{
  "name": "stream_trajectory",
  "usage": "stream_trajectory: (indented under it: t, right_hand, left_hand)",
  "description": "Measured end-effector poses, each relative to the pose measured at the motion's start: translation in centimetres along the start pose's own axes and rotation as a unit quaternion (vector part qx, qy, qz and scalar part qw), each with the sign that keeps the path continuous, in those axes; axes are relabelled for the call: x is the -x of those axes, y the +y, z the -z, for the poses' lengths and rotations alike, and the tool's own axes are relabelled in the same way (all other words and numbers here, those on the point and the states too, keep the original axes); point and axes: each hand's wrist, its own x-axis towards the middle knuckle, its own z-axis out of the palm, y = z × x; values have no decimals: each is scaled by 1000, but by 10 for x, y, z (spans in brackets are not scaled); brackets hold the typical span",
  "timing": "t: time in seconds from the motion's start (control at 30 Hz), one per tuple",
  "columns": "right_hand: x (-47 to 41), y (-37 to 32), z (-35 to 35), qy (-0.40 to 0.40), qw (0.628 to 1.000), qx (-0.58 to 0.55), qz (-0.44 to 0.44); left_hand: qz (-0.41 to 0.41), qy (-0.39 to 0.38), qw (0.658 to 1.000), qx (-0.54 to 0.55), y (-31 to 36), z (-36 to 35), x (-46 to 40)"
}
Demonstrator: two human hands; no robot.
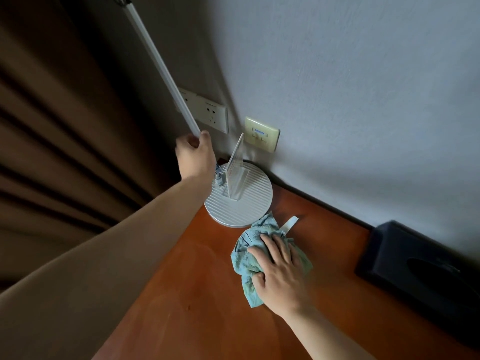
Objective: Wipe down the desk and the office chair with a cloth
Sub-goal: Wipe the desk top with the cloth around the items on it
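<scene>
Progress: partway through the desk, my guess. I'm working the back corner of the surface [197, 294] by the wall. The wood shows faint streaks under my left forearm, could be wiped, can't confirm. The strip under the lamp base [249, 203] and the area right of my right grip toward the dark tissue box [415, 268] look undone. The office chair isn't in view, so I judge that whole part is left.

Right grip [279, 276]: flat, fingers straight and spread, palm pressing the blue-green cloth [246, 258] onto the surface. The cloth is bunched under and left of it, its top edge touching the lamp base. No pinch, just pressure.

Left grip [193, 157]: up and left of the right 1, fingers curled round the white lamp pole [161, 66] low down, just above the base. A clear sign holder [235, 165] stands on the base just right of it.
</scene>
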Motion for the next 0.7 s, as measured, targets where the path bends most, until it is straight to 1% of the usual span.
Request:
stream_trajectory:
  t: [0.1,0.27,0.47,0.53,0.63,0.7]
  right_hand:
    - [0,1,1,2,1000,2,4]
    - [1,-2,-1,5,1000,6,-2]
    - [4,-2,-3,16,1000,14,-8]
    - [9,0,-3,22,1000,12,-8]
    - [19,5,-5,24,1000,16,8]
    - [23,5,-6,20,1000,15,10]
  left_hand:
    - [-8,-31,999,-27,2,-6,2]
    - [-36,-32,995,-91,-6,-14,1]
    - [23,-18,999,-14,-4,-28,-1]
    - [36,-24,998,-39,0,-30,-4]
    - [3,-22,994,-106,11,-25,-4]
    - [1,-31,992,-126,11,-19,-4]
